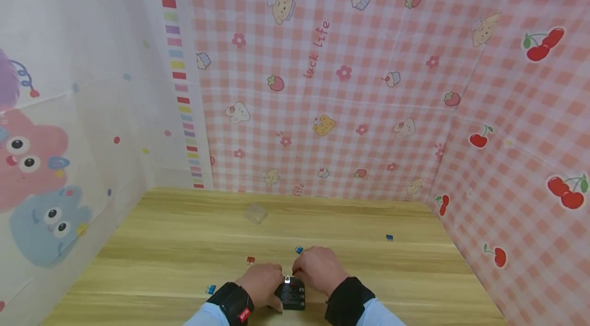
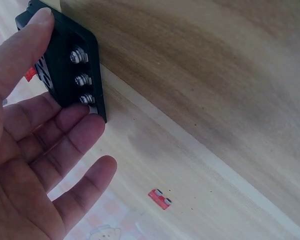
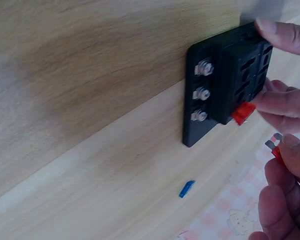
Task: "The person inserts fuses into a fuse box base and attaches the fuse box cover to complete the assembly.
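Observation:
A black fuse block with screw terminals along its sides is on the wooden table in front of me. My left hand grips it by the left side, the thumb on the near edge and fingers at the far edge. One red blade fuse sits in a slot at the block's end. Between thumb and fingers, my right hand pinches another red blade fuse, its metal prongs pointing toward the block and apart from it in the right wrist view.
On the table lie a loose red fuse and blue fuses: one just beyond my right hand, one far right, one by my left wrist. A clear plastic box stands near the back, before a checked cloth wall.

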Available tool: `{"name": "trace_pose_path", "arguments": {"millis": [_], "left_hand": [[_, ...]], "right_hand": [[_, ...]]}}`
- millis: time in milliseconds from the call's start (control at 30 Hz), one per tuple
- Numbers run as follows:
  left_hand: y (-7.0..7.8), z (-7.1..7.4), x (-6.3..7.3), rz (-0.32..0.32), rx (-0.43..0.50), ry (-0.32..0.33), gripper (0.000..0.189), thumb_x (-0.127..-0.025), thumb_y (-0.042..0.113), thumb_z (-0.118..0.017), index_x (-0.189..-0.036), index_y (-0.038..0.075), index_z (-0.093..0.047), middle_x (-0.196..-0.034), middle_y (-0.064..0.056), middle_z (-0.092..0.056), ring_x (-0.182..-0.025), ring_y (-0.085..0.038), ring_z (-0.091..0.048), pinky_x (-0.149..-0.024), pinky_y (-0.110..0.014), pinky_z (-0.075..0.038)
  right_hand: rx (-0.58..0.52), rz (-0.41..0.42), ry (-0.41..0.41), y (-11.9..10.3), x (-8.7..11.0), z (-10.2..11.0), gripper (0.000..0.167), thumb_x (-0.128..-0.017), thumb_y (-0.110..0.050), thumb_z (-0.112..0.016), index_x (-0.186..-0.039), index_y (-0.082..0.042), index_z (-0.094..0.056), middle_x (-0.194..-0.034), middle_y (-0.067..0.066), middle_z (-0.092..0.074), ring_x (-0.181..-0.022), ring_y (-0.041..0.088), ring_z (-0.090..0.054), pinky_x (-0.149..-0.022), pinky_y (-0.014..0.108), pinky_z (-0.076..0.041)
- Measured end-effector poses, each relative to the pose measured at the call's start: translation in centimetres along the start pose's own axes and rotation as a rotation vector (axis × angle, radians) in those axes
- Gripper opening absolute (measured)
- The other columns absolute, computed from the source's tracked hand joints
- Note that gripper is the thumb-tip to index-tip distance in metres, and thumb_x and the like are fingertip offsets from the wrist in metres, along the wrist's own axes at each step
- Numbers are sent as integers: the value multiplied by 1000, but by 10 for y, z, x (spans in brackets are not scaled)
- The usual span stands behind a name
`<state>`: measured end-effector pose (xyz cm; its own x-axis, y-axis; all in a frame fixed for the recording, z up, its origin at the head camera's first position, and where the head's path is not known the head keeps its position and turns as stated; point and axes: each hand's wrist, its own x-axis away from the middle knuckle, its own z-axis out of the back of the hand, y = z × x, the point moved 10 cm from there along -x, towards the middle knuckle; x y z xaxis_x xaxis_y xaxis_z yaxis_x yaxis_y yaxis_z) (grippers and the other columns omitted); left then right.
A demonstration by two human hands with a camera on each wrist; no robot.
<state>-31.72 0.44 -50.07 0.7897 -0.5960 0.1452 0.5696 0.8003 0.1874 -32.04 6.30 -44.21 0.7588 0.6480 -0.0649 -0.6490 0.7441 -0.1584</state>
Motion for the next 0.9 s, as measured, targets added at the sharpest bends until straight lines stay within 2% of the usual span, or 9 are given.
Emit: {"name": "trace_pose_path", "arguments": {"millis": [167, 367, 700, 900], "left_hand": [[0, 1, 1, -4, 5, 12, 38, -70, 39, -89, -90, 11, -73, -76, 10, -50, -65, -5, -46, -64, -24, -41], [-1, 1, 1, -1, 38, 9, 36, -70, 37, -89, -89, 11, -73, -76, 10, -49, -65, -6, -46, -64, -23, -40], [-4, -1, 1, 25, 53, -4, 35, -71, 37, -89, -89, 12, -72, -75, 9, -49, -65, -7, -46, -64, -24, -40], [-3, 0, 1, 19, 55, 8, 34, -70, 37, -89, -86, 12, -72, -75, 10, -48, -64, -6, -46, -62, -24, -39]], "right_hand": [[12, 40, -25, -10, 0, -1, 4, -86, -22, -77, -83, -22, -80, -74, -19, -65, -67, -4, -53, -64, 20, -45], [25, 40, -83, -14, 0, -8, 4, -85, -20, -78, -83, -24, -79, -75, -19, -66, -65, -5, -52, -61, 19, -43], [68, 41, -130, -18, 1, -18, 4, -82, -23, -80, -81, -26, -78, -72, -20, -64, -63, -5, -50, -61, 18, -42], [68, 28, -140, -16, 3, -24, 3, -81, -25, -81, -80, -26, -78, -73, -21, -64, -65, -5, -51, -62, 19, -43]]}}
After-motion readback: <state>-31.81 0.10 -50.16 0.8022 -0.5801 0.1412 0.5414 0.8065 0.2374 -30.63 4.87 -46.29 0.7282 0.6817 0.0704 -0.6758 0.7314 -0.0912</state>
